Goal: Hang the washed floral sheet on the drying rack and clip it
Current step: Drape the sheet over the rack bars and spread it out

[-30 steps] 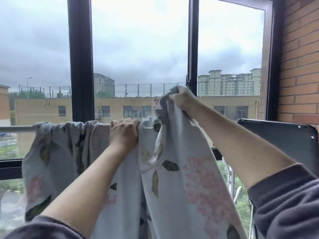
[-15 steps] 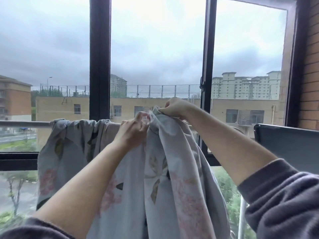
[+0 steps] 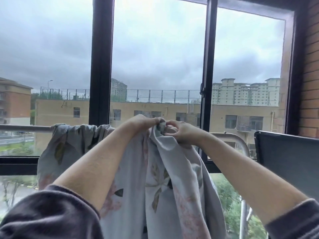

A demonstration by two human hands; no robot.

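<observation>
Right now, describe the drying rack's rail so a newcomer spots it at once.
Start at the big dark-framed window. Across its lower part runs a thin pale metal rail, with the pale grey floral fabric sheet bunched over it. Unlike the window's black bars, it is light-coloured and carries cloth.

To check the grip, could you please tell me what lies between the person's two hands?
A bunched fold of the floral sheet, pinched by both the left hand and the right hand; the head view shows it.
</observation>
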